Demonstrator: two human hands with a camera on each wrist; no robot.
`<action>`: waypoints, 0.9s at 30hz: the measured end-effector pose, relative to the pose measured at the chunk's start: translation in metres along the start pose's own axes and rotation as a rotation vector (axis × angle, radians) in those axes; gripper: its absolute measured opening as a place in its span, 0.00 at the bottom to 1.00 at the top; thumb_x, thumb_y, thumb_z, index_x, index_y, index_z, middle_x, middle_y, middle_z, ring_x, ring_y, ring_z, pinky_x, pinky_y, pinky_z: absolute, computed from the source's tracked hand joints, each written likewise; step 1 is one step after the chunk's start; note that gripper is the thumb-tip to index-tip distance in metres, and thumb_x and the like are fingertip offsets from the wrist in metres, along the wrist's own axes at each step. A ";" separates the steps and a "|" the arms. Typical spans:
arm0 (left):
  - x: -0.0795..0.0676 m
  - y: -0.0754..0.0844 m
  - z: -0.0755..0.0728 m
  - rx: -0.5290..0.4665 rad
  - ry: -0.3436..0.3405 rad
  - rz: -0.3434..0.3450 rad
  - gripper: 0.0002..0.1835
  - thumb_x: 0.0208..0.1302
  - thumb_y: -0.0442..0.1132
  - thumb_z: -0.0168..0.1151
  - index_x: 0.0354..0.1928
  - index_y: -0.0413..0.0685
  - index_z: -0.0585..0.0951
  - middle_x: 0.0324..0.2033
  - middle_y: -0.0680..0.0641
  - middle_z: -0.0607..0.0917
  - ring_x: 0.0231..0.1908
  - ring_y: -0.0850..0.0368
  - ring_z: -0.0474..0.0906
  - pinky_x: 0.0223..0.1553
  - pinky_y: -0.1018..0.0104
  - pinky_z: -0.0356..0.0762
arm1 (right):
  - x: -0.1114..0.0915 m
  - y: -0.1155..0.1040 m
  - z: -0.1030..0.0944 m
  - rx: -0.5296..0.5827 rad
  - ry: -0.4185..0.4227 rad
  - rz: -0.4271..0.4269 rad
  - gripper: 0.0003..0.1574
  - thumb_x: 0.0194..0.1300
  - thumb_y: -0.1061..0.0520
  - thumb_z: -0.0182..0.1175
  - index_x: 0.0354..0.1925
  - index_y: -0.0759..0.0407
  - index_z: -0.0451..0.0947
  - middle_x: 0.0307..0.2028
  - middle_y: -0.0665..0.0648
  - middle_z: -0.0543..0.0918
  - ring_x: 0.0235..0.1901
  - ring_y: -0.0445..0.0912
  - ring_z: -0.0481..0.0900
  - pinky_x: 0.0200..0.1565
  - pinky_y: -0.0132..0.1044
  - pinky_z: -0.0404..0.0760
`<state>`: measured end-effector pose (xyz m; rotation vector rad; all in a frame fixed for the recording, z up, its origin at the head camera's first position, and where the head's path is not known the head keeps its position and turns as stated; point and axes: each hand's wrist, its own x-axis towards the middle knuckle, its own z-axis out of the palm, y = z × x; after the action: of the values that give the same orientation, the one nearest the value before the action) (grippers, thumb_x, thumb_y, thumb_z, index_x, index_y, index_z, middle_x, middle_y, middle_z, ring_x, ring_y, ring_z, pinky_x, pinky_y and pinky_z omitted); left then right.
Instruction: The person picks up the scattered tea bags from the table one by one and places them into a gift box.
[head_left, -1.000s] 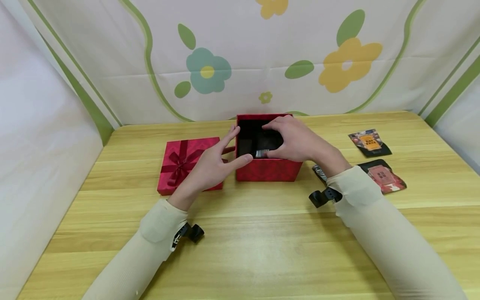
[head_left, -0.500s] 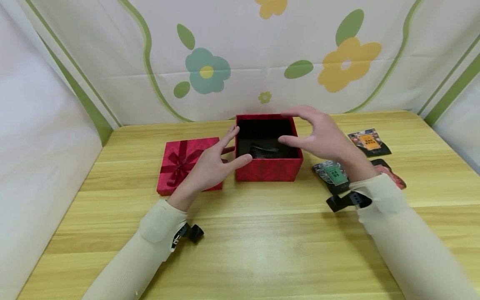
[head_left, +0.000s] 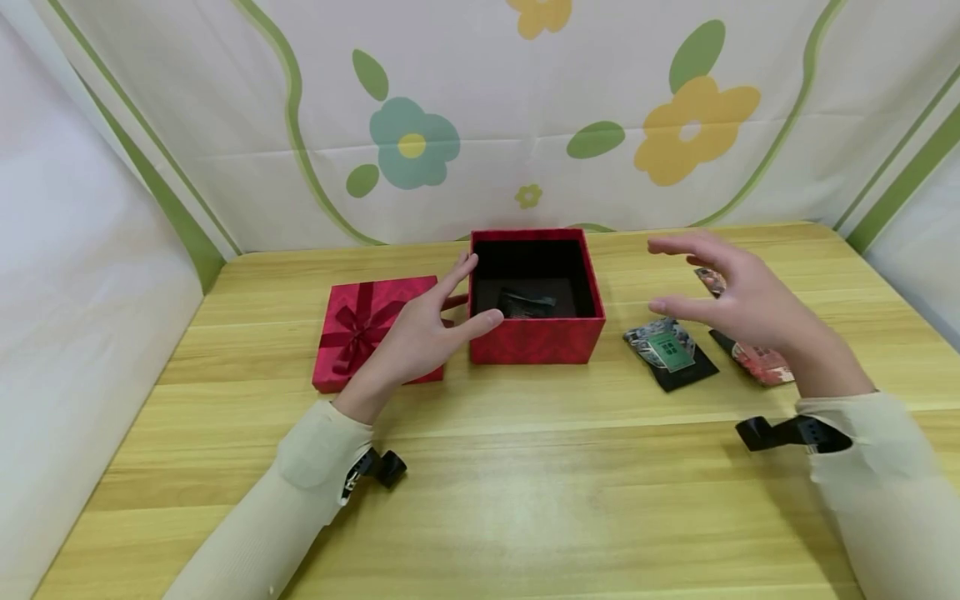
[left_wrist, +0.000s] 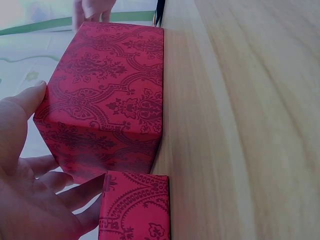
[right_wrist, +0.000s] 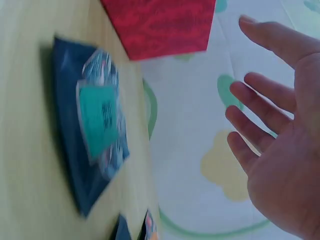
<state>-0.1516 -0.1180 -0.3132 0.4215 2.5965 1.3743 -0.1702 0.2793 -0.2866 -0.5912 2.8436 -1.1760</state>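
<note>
A red patterned gift box (head_left: 536, 342) stands on the table with its top off, and a dark packet (head_left: 527, 303) lies on its black floor. At the box's left side my left hand (head_left: 420, 332) rests with spread fingers, thumb against the near left corner. My right hand (head_left: 750, 296) hovers in the air right of the box, holding nothing. Below and around it lie a packet with a green label (head_left: 671, 354), one with a red label (head_left: 763, 363), and another packet (head_left: 708, 281) mostly hidden behind the hand.
The red lid (head_left: 367, 329) with a ribbon bow lies left of the box, partly behind my left hand. A floral curtain (head_left: 525, 117) hangs along the table's back edge. The wooden table (head_left: 517, 500) extends toward me.
My right hand has come out of the box and moved right, above the packets, uncovering the green-labelled one. The dark packet now shows inside the box. My left hand has stayed in place.
</note>
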 end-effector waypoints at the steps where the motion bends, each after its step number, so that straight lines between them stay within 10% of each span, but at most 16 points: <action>1: 0.000 0.000 0.000 0.000 0.000 0.000 0.46 0.70 0.63 0.66 0.82 0.87 0.51 0.83 0.76 0.46 0.81 0.47 0.61 0.66 0.46 0.82 | -0.003 0.004 -0.002 -0.007 -0.008 -0.003 0.45 0.65 0.54 0.77 0.75 0.35 0.71 0.74 0.47 0.73 0.71 0.39 0.67 0.74 0.28 0.66; 5: 0.001 0.000 0.001 -0.004 -0.002 -0.003 0.45 0.71 0.63 0.66 0.82 0.87 0.51 0.83 0.76 0.46 0.81 0.47 0.61 0.67 0.47 0.81 | -0.011 0.016 -0.008 -0.034 -0.050 -0.013 0.47 0.65 0.54 0.77 0.77 0.35 0.70 0.74 0.49 0.72 0.68 0.29 0.65 0.62 0.08 0.60; 27: 0.001 0.000 0.000 0.005 0.000 -0.011 0.45 0.70 0.64 0.66 0.82 0.88 0.51 0.83 0.76 0.47 0.80 0.47 0.64 0.64 0.48 0.83 | -0.025 0.058 -0.010 0.010 -0.350 0.026 0.54 0.56 0.54 0.82 0.76 0.36 0.70 0.75 0.41 0.70 0.71 0.27 0.61 0.59 0.20 0.63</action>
<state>-0.1523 -0.1176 -0.3135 0.4070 2.5988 1.3639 -0.1686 0.3323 -0.3227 -0.6803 2.5415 -0.9701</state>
